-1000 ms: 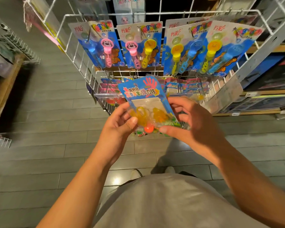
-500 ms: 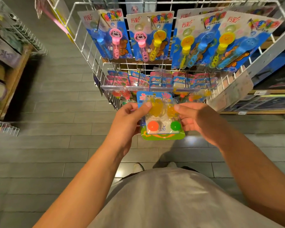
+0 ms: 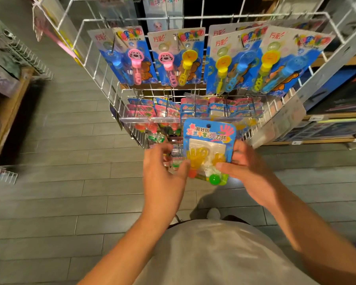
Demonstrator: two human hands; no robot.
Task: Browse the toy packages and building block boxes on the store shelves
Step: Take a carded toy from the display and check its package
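A blue carded toy package (image 3: 209,134) with yellow sticky hands and a green ball is held upright in front of the white wire rack (image 3: 193,16). My right hand (image 3: 249,169) grips its right side, thumb across the front. My left hand (image 3: 160,177) is beside the package's left edge, thumb touching it and fingers loosely curled toward clear packs low on the rack. Bubble wand cards (image 3: 173,58) hang on the upper hooks. A row of similar small packages (image 3: 193,109) hangs below them.
A wooden shelf with packaged goods (image 3: 6,83) stands at the left, with a small wire basket (image 3: 2,174) below it. Flat boxes lie on shelves at the right (image 3: 333,128). Grey plank floor (image 3: 70,192) surrounds the rack.
The package has been turned so its blue printed front faces me, and it has shifted right. My left hand has come off its front and now sits at its left edge.
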